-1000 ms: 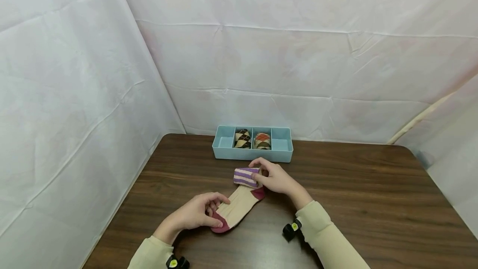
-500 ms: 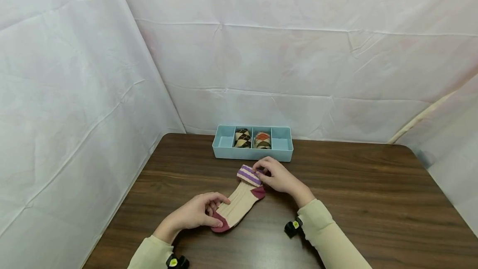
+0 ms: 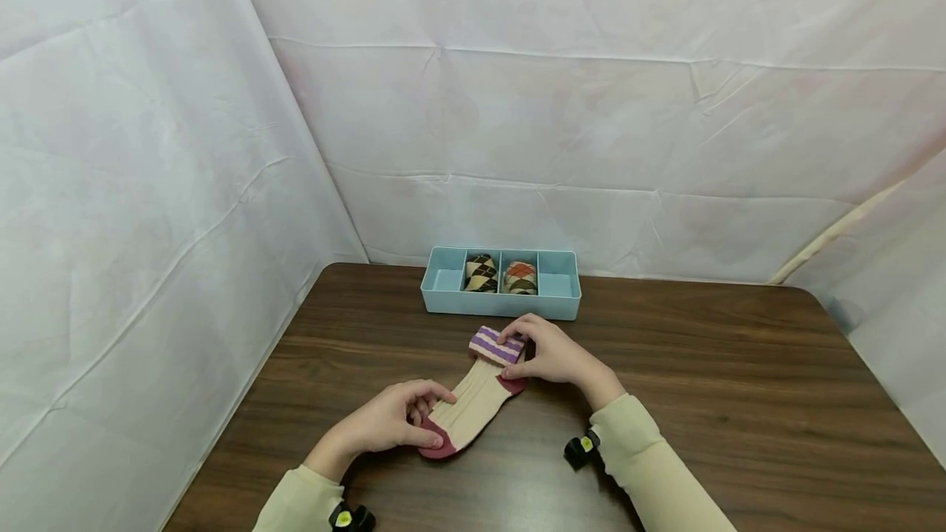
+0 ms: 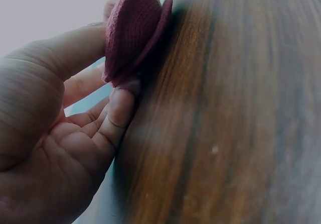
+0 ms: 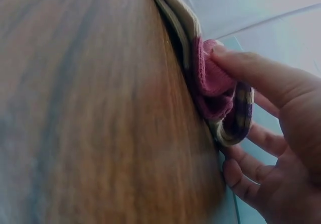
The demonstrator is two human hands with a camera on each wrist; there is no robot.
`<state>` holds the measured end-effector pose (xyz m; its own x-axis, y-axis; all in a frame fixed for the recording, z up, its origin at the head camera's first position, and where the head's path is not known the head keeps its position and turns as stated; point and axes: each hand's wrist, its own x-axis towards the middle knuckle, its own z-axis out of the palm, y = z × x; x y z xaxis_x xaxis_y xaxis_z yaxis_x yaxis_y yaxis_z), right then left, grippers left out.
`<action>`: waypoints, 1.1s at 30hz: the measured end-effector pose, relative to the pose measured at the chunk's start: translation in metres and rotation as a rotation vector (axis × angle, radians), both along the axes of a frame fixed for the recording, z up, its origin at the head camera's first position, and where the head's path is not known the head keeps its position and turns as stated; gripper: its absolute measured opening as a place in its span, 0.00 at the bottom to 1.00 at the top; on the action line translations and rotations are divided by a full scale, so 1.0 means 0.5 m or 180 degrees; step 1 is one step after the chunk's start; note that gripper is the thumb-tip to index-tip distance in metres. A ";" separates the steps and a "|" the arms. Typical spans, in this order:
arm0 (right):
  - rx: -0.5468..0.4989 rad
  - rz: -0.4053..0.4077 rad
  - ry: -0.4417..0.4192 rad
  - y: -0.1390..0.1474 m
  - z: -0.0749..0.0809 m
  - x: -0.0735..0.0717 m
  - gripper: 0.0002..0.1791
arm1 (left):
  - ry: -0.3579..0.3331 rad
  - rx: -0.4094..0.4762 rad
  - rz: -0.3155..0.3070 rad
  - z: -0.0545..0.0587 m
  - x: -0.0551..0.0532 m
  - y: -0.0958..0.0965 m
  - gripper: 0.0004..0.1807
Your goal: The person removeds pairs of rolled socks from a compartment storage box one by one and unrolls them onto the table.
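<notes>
A pair of cream socks [image 3: 476, 401] lies flat and stacked on the table, with maroon toes and heels. Its purple-and-white striped cuff [image 3: 495, 345] is folded down over the leg. My left hand [image 3: 384, 417] holds the toe end, thumb on the maroon toe [image 4: 133, 33] and index finger along the far side. At the other end, my right hand [image 3: 550, 351] grips the folded cuff, its thumb on the maroon heel [image 5: 215, 76] and its fingers curved around the cuff's far side. Two layers show at the toe in the left wrist view.
Behind the socks, a light blue divided box [image 3: 502, 304] stands at the table's back edge. Rolled argyle socks, one black and cream [image 3: 480, 273], one orange and olive [image 3: 521, 278], sit in its two middle compartments. White cloth [image 3: 547, 121] hangs behind the dark wooden table [image 3: 702, 401].
The striped cuff has turned and now lies flatter along the leg. My right hand has shifted slightly, and its thumb has come down to the heel. The left hand has stayed put.
</notes>
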<state>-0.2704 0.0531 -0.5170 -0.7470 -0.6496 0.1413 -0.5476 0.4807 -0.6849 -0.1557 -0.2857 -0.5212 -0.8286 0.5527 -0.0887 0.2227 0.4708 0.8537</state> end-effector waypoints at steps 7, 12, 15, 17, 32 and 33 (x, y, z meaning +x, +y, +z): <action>0.0013 0.0004 -0.0010 -0.003 0.003 0.001 0.22 | 0.0032 -0.0007 0.0000 0.002 0.001 0.001 0.28; 0.0003 0.0001 -0.0002 -0.002 0.003 0.001 0.21 | 0.0052 -0.0007 -0.0013 0.001 0.001 0.000 0.28; 0.0008 0.0000 0.0044 0.000 0.002 0.000 0.21 | 0.0051 -0.0002 -0.0018 -0.001 0.000 0.000 0.28; -0.0056 -0.0004 0.0043 0.002 0.003 -0.002 0.21 | 0.0046 0.0010 -0.0017 -0.002 0.000 0.000 0.28; -0.0432 -0.0306 -0.0262 0.022 0.020 -0.011 0.14 | -0.0249 0.0175 -0.0023 0.014 0.009 0.004 0.24; -0.0406 -0.0350 -0.0308 0.024 0.021 -0.012 0.13 | -0.0275 0.0179 -0.0059 0.015 0.009 0.003 0.24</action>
<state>-0.2764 0.0650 -0.5067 -0.8265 -0.5449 0.1414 -0.4253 0.4398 -0.7910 -0.1511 -0.2844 -0.5135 -0.8088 0.5741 -0.1277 0.1553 0.4179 0.8951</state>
